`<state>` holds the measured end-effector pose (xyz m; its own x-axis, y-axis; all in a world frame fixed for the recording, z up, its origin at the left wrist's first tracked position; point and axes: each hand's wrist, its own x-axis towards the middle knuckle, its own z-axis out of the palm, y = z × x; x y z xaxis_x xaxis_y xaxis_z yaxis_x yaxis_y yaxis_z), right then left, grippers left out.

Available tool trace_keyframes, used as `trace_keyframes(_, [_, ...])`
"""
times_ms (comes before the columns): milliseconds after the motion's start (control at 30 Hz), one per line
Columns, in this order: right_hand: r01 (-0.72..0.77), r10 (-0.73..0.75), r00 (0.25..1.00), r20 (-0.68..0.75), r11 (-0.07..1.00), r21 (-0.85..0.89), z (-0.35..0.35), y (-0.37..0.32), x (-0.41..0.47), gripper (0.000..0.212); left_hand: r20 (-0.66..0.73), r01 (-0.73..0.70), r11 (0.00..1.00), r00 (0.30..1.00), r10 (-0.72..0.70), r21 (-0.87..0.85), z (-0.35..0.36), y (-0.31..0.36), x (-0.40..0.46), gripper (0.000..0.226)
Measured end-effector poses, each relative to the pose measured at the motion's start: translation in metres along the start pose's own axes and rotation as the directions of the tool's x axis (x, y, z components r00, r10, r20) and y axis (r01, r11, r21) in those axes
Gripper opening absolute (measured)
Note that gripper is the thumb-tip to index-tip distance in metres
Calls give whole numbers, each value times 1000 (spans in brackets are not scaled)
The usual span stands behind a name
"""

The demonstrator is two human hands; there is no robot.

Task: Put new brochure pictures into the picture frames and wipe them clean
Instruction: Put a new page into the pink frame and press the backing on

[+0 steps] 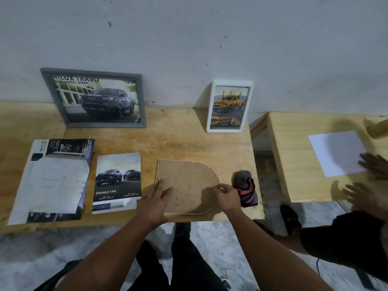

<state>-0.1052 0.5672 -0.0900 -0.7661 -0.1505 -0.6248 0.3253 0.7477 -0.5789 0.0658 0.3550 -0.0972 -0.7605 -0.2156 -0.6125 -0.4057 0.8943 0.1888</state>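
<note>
Two hands work an arched frame (pixel 188 185) lying face down: the left hand (pixel 156 203) presses flat with spread fingers, the right hand (pixel 227 196) pinches its curved edge. Rag (pixel 245 190) just right; brochure (pixel 117 182) left.

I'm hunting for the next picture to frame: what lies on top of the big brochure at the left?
A pale sheet of paper lies on the big brochure, covering most of it. Only the brochure's dark top and right edges show; the rest is hidden.
</note>
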Motion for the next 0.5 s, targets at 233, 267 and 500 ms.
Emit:
trace_keyframes(233, [-121,121,993,13,978,172,-3,3,4,39,-63,-46,995,997,41,-84,6,-6,-5,107])
trace_keyframes(267, [-136,137,991,7,970,201,-4,5,4,37,-91,-61,994,994,53,-89,7,-8,-6,106])
trace_keyframes(500, [-207,248,967,-51,890,406,-18,-4,5,27,-395,-230,973,892,220,24,6,-20,1,78])
